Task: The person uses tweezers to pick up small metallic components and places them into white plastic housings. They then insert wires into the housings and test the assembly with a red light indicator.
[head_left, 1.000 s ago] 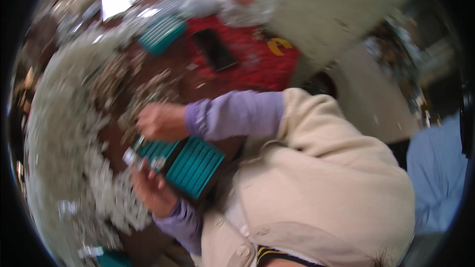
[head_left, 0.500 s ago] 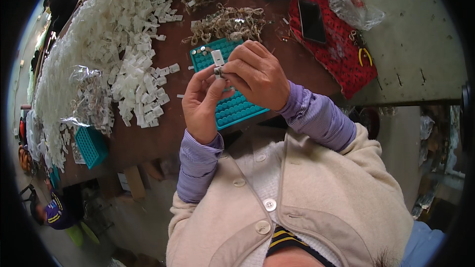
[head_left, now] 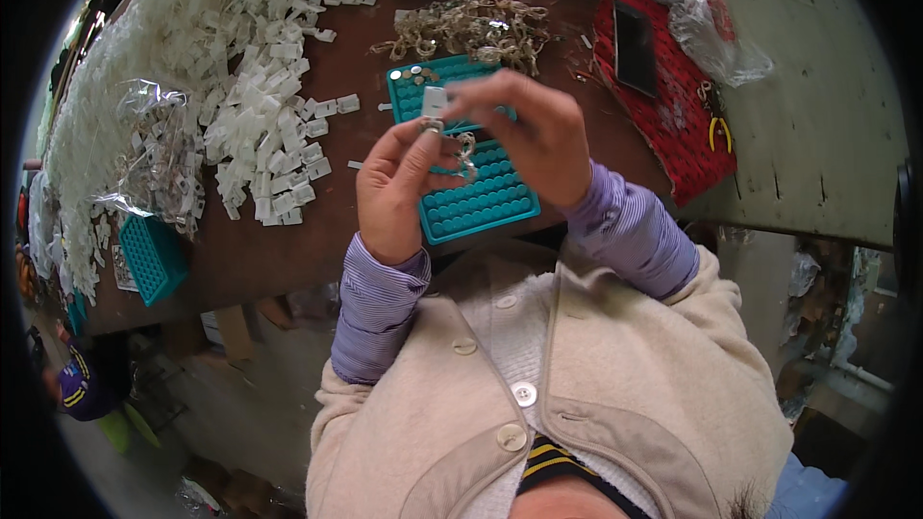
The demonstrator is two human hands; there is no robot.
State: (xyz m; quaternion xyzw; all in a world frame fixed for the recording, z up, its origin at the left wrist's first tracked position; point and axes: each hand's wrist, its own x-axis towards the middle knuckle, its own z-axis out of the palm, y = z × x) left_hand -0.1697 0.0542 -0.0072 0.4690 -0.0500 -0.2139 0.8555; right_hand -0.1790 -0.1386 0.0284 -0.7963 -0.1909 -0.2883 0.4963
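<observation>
My left hand (head_left: 392, 211) pinches a small white plastic tag (head_left: 435, 99) between thumb and fingertips. From the same hand hangs a pale looped cord with shiny bits (head_left: 468, 156), like a bracelet; how it joins the tag is hidden. Just right of the tag is my right hand (head_left: 546, 139), its fingers smeared by motion, so I cannot make out whether they hold anything. Below both hands lies a teal tray (head_left: 481, 219) with rows of round hollows. Several small round metal pieces (head_left: 416, 73) sit at its far left corner.
A big heap of white tags (head_left: 274, 86) covers the left. Tangled cords (head_left: 471, 29) lie beyond the tray. Other teal trays (head_left: 154, 259) stand around. At right, a phone (head_left: 635, 48) and yellow-handled pliers (head_left: 720, 134) rest on red cloth (head_left: 687, 159). A person (head_left: 91, 384) is at far lower left.
My right hand has come away from the pinched fingers toward the tag's upper right side. The looped cord now hangs in sight beside my left hand. The whole view has shifted slightly.
</observation>
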